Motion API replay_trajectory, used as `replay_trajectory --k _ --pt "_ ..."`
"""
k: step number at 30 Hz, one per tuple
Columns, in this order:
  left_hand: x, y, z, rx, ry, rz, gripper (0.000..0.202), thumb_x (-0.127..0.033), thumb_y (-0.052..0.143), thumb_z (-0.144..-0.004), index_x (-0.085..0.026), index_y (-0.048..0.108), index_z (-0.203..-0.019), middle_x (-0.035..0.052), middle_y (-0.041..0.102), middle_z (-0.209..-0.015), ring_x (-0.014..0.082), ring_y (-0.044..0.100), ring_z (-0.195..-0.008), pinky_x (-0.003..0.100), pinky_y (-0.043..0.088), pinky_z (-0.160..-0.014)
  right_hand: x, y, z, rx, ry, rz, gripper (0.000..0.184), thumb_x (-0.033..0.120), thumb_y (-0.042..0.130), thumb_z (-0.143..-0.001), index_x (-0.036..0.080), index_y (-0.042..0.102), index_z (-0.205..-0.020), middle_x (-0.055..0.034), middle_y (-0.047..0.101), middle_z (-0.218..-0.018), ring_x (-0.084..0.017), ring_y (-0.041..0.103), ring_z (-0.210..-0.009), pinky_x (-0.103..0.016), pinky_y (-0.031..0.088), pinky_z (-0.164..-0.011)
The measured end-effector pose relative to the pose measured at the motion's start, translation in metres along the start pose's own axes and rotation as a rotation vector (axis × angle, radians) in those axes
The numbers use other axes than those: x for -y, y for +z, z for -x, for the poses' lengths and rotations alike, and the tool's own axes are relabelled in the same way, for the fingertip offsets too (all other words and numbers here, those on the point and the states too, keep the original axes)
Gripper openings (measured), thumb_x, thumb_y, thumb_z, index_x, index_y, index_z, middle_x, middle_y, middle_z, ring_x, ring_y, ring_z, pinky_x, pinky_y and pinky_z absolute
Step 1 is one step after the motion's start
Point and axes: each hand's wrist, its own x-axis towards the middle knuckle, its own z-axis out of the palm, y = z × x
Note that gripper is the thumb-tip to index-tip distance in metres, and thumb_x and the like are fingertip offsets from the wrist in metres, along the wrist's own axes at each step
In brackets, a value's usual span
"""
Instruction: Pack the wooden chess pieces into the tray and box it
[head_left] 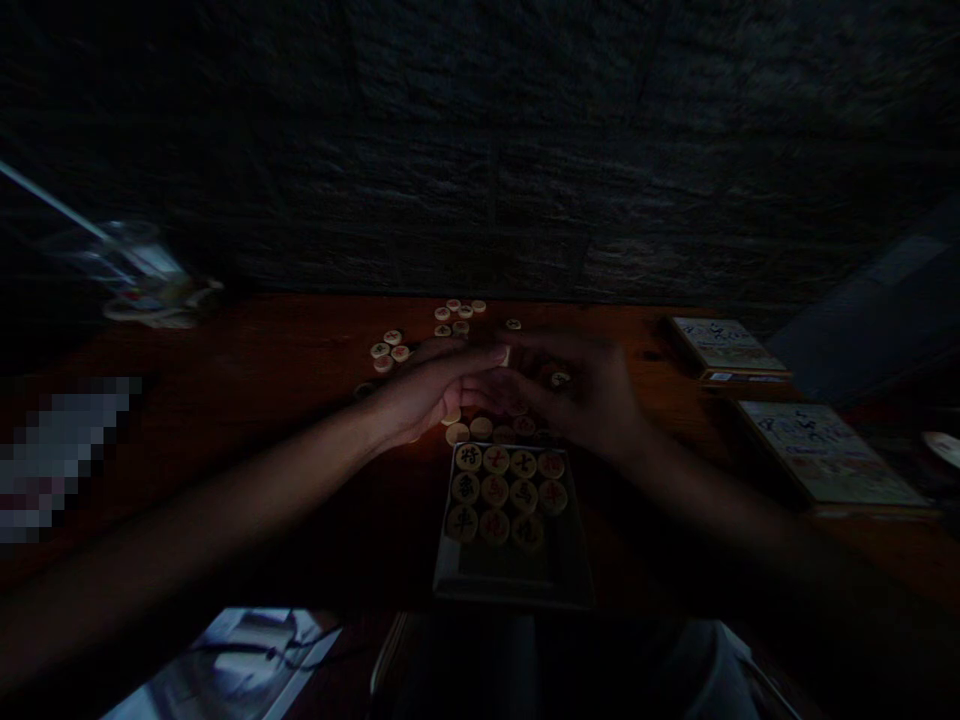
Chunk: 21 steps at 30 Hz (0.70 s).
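Observation:
In the dim light, my left hand [442, 388] and my right hand [592, 390] meet above the wooden table. A round Chinese chess piece [507, 356] shows edge-on at my left thumb tip, and my right fingers and thumb close about it from the other side. Shadow hides part of the grip. Just below my hands sits a shallow box [517, 572] with rows of pieces marked in black and red characters; its bottom row stops short of the right side. Loose pieces [481, 429] lie along the box's far edge, partly under my hands.
Beyond my hands are more scattered pieces [391, 338]. Two flat printed boxes [829, 450] lie at the right. A clear cup [146, 275] with a straw stands at the left, against a dark block wall [480, 170]. A blurred pale patch covers the left edge.

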Motion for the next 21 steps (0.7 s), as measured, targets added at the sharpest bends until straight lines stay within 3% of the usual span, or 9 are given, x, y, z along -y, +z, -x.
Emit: replay_trajectory --k 8,15,21 --pt "-0.0014 -0.0002 0.0016 0.003 0.045 0.007 0.025 -0.031 0.082 -0.083 -0.008 0.076 -0.090 0.0126 0.080 -0.084 0.0194 0.077 -0.075 0.028 0.061 -0.074 0.0023 -0.0002 0.0001 0.003 0.031 0.017 0.030 0.026 0.078 -0.091 0.021 0.080 -0.121 -0.0043 0.083 -0.099 -0.015 0.073 -0.075 -0.026 0.056 -0.068" --pt "0.0010 -0.0015 -0.0005 0.031 -0.007 0.024 0.036 -0.044 0.080 -0.088 -0.008 0.077 -0.095 0.0141 0.080 -0.085 0.0211 0.078 -0.077 0.031 0.062 -0.076 0.0020 -0.0004 0.0007 -0.005 0.002 0.009 0.032 0.021 0.077 -0.092 0.022 0.079 -0.123 -0.0038 0.081 -0.100 -0.015 0.073 -0.079 -0.027 0.056 -0.071" --pt "0.0007 -0.0005 0.0003 0.003 0.039 -0.007 0.028 -0.034 0.083 -0.085 -0.008 0.078 -0.090 0.0131 0.080 -0.083 0.0188 0.076 -0.075 0.027 0.061 -0.073 0.0019 0.0000 0.0017 0.001 0.069 0.016 0.032 0.027 0.078 -0.092 0.022 0.080 -0.123 -0.0047 0.083 -0.100 -0.017 0.074 -0.077 -0.028 0.058 -0.072"
